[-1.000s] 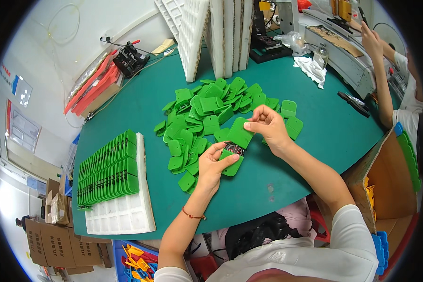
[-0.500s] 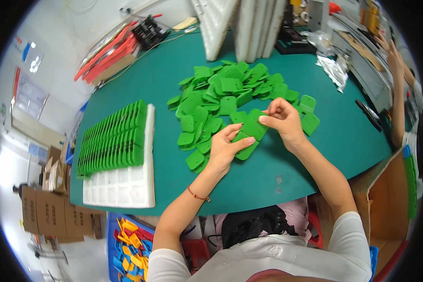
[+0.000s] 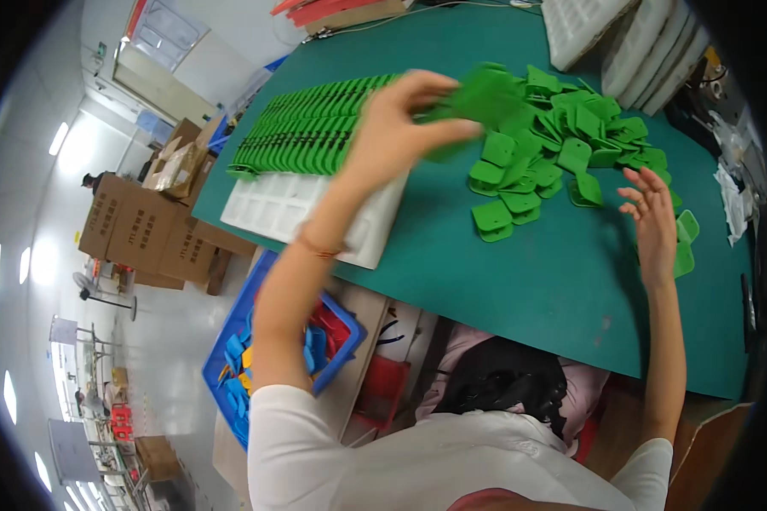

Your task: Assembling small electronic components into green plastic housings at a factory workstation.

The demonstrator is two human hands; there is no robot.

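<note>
My left hand [image 3: 400,128] is raised over the table, its thumb and fingers closed on a flat green plastic piece [image 3: 483,98], smeared by motion. Just beyond it lies a loose heap of similar green plastic plates [image 3: 575,145] with rounded corners and small holes. To the left, rows of green pieces [image 3: 302,123] with dark parts between them stand upright in a white foam tray [image 3: 375,223]. My right hand [image 3: 652,223] hovers at the right end of the heap, fingers apart, holding nothing. A few green plates lie partly hidden behind it.
White foam trays [image 3: 647,51] stand on edge at the back right. A blue bin [image 3: 349,332] of blue, yellow and red plastic parts sits below the table's left front edge. Cardboard boxes [image 3: 140,226] are stacked on the floor at left. Crumpled plastic [image 3: 732,200] lies at the right.
The view has turned left. My left hand has carried the green plastic piece up and left, toward the foam tray. My right hand has let go of it and opened.
</note>
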